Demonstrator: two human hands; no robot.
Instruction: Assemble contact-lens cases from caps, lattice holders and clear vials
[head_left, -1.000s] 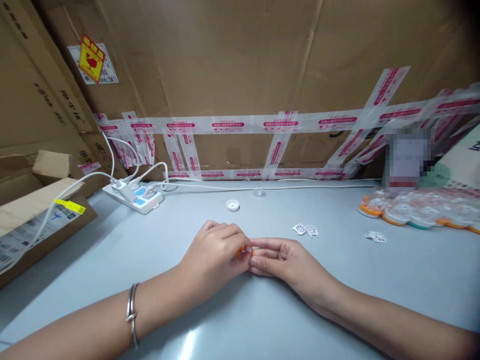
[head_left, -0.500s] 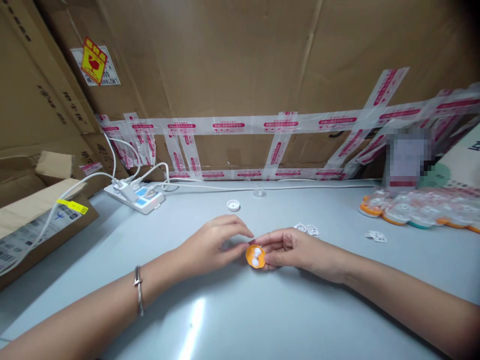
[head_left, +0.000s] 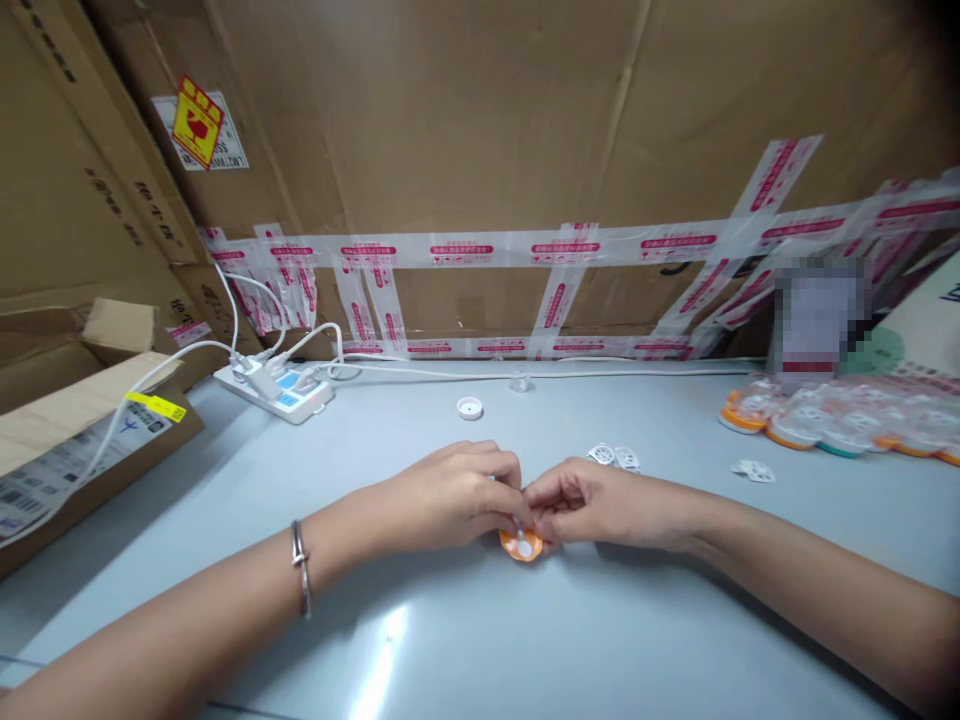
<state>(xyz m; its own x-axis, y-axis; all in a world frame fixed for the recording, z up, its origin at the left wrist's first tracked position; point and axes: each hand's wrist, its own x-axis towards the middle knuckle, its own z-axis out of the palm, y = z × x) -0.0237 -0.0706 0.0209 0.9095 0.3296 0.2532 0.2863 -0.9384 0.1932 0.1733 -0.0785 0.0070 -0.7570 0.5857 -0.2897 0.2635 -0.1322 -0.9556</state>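
Observation:
My right hand point(head_left: 581, 503) is closed, holding a small orange shell point(head_left: 507, 546) by its right edge, a little above the grey table. Inside the shell lies a round white part point(head_left: 525, 548). My left hand point(head_left: 480, 495) reaches over the shell's far rim, its thumb and fingers pinched around a small white piece point(head_left: 518, 527) mostly hidden by them. Both hands' fingertips nearly touch. Behind my right hand lie white spoked plastic pieces point(head_left: 613, 456). Beyond my left hand sits a white round cap point(head_left: 470, 408).
A power strip point(head_left: 274, 390) with white cables stands at the back left, beside an open cardboard box point(head_left: 90, 440). At the back are a small clear cup point(head_left: 520, 380) and a large taped carton point(head_left: 450, 130). Clear-and-orange cases point(head_left: 799, 415) and another white piece point(head_left: 754, 470) lie right.
My left hand has moved right and closed its fingers inside the orange shell. The shell has shifted slightly right and nearer to me, still in my right hand.

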